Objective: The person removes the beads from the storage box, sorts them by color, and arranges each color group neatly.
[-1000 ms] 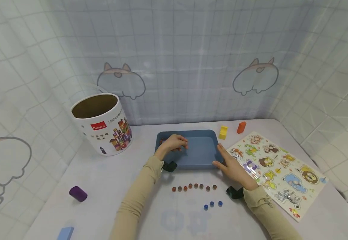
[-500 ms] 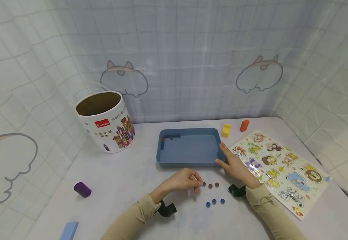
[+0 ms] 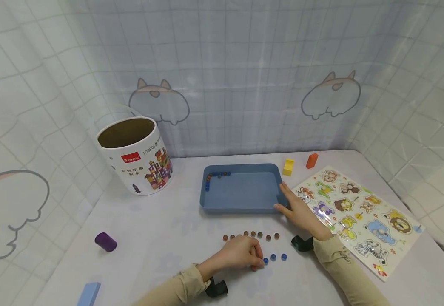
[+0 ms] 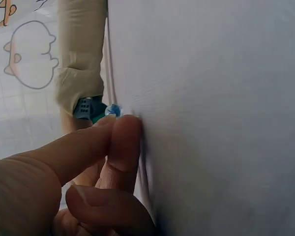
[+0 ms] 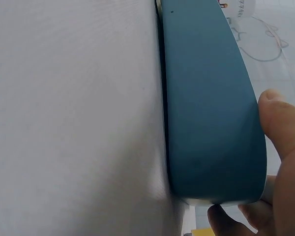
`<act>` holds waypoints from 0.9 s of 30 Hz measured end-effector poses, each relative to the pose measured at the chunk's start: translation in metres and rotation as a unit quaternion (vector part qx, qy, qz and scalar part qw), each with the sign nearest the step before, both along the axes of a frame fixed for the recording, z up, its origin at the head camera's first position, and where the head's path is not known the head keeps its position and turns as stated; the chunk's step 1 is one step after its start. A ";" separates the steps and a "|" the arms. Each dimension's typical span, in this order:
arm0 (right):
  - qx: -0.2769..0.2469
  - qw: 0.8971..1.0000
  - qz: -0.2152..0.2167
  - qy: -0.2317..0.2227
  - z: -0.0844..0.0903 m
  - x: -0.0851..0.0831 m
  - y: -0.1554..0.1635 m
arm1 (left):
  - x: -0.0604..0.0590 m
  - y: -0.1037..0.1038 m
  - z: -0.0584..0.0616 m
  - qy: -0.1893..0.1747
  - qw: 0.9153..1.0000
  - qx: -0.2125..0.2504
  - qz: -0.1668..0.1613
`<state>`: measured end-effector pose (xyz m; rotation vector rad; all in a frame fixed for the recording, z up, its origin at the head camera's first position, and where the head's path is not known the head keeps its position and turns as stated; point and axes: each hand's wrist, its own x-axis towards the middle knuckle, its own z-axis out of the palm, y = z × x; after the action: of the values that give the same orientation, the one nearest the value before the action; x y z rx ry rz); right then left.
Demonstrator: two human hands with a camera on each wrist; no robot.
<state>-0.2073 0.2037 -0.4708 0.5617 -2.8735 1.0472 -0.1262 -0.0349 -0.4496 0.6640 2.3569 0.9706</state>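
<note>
Left hand [image 3: 241, 254] moved from brown beads [image 3: 260, 235] to blue bead [image 3: 266, 261], its new work; narrow, grip unclear; right hand [image 3: 301, 213], wide, touched tray [image 3: 245, 210].

Play-table setup, curtained off; home or lab, can't tell. Cartoon grid curtain [image 3: 226, 51] far, left and right of pale table [image 3: 160, 229]; toy bucket [image 3: 139, 170] far left, animal puzzle [image 3: 359, 220] right.
</note>
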 end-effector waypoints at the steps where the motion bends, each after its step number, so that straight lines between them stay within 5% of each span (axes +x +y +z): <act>1: 0.001 1.000 0.000 0.000 0.000 0.000 0.000 | 0.001 0.000 0.000 -0.002 1.000 0.002 0.001; 7: 0.003 1.000 0.000 -0.003 0.000 0.000 0.000 | 0.000 -0.002 0.008 -0.014 1.000 0.000 0.013; 10: 0.006 1.000 -0.001 -0.006 0.000 0.000 0.000 | -0.012 -0.007 0.020 -0.001 0.999 0.008 0.044; 15: 0.000 1.000 -0.006 -0.002 0.001 -0.001 0.002 | -0.067 -0.024 0.050 0.022 0.987 0.067 0.147; 18: 0.000 1.000 -0.006 0.004 -0.001 -0.001 0.003 | -0.105 -0.037 0.058 0.038 0.977 0.059 0.204; 22: 0.002 1.000 0.001 0.005 -0.005 0.000 0.003 | -0.139 -0.051 0.056 0.013 0.973 -0.028 0.229; 27: -0.005 1.000 0.007 0.011 -0.004 0.000 0.001 | -0.163 -0.055 0.054 -0.050 0.966 -0.111 0.230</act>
<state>-0.2076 0.2051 -0.4746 0.5887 -2.8480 1.0481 -0.2888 -0.0898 -0.3956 -0.0250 2.5290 0.8739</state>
